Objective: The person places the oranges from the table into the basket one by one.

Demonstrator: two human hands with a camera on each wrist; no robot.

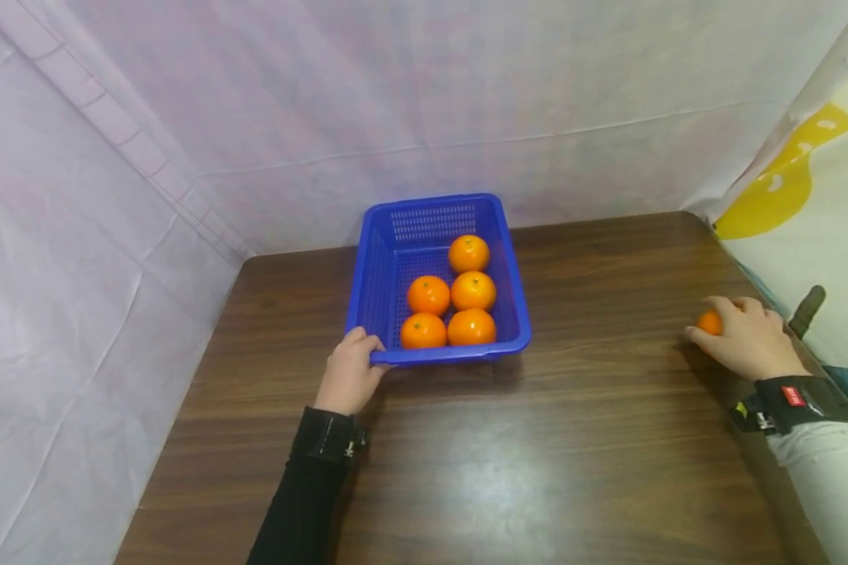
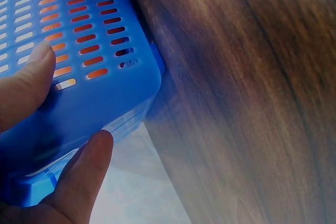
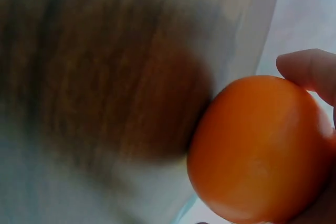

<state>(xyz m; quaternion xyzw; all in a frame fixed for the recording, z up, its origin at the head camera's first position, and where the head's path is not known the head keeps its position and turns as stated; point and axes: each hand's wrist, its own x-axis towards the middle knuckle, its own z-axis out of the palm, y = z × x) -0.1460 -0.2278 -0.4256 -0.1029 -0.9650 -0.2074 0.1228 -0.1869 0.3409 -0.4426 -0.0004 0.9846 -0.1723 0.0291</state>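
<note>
A blue plastic basket [image 1: 359, 275] with slotted walls stands on the table near its back edge. Several oranges [image 1: 473, 291] lie inside, toward its right and front. My left hand [image 1: 349, 373] grips the basket's front left corner, with the thumb over the rim. In the left wrist view, fingers [image 2: 86, 174] lie against the slotted wall, and orange colour shows through the slots. Far to the right, my right hand [image 1: 749, 341] holds a single orange [image 3: 257, 150] near the table's right edge. Its fingers and palm hide most of that fruit in the head view.
The brown wood-grain table [image 1: 537, 455] extends in front of the basket and to both sides. White cloth [image 1: 424, 94] hangs behind it and along the left. At the right edge hangs a pale cloth with a yellow print [image 1: 777, 200]. Both wrists wear black straps [image 1: 809, 400].
</note>
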